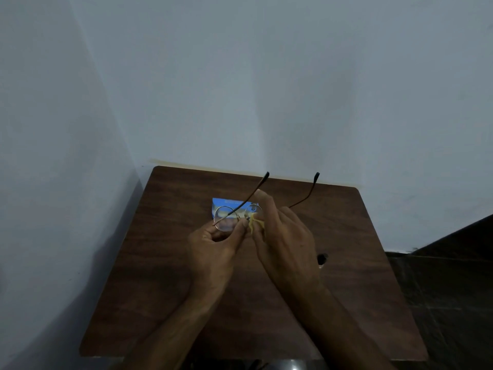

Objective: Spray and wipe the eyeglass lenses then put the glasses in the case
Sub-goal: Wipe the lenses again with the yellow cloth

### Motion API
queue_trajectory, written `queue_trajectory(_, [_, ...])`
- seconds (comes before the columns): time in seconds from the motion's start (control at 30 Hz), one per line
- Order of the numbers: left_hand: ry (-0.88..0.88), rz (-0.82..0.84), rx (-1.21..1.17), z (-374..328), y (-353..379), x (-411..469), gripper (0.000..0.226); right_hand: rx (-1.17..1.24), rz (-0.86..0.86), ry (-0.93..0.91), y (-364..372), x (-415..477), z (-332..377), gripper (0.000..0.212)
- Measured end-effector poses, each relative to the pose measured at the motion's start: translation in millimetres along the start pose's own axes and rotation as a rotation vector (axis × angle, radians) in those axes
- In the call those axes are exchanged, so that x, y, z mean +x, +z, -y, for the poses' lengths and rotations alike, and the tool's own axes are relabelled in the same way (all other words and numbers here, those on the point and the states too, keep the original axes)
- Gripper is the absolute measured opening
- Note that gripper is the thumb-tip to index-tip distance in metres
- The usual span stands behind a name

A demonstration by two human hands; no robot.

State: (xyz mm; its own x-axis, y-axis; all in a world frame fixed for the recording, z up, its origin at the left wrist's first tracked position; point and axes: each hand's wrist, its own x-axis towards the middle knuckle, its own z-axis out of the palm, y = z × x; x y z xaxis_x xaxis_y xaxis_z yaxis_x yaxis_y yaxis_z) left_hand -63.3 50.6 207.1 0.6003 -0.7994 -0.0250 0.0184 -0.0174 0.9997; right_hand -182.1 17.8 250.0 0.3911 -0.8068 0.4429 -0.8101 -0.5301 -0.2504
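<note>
While the glasses are held up over the brown wooden table, they are gripped by both hands. The round frame is pinched by the left hand, with its thumb and fingers curled onto the rim of the lens on the left side, close to the nose piece. A yellow cloth is pinched against the other lens by the right hand. One finger of that hand is stretched out past the lens, and the rest are bent round the cloth. The two thin side arms of the glasses are spread open and are pointed up and away from the person, toward the wall.

A blue flat thing is seen lying on the table behind the lenses. It cannot be told whether it is the case. A small bottle with a dark top is seen on the table just beside the right hand, and it is partly hidden by that hand. A dark floor is seen to the right of the table.
</note>
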Motion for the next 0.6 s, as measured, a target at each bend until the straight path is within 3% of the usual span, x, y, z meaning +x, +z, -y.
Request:
queue_trajectory(0.17, [0.008,0.029,-0.002,1.5,5.1,-6.3,0.007,-0.107,-0.057,0.029,-2.7,10.2,-7.5,0.07])
queue_trajectory(0.4, [-0.054,0.015,-0.073,4.3,3.5,-1.5,0.009,0.109,0.005,-0.048,-7.6,2.4,-5.7,0.068])
queue_trajectory(0.6, [-0.009,0.051,-0.056,-0.1,8.4,-7.6,0.008,0.006,-0.015,0.016,-5.8,17.2,-14.4,0.069])
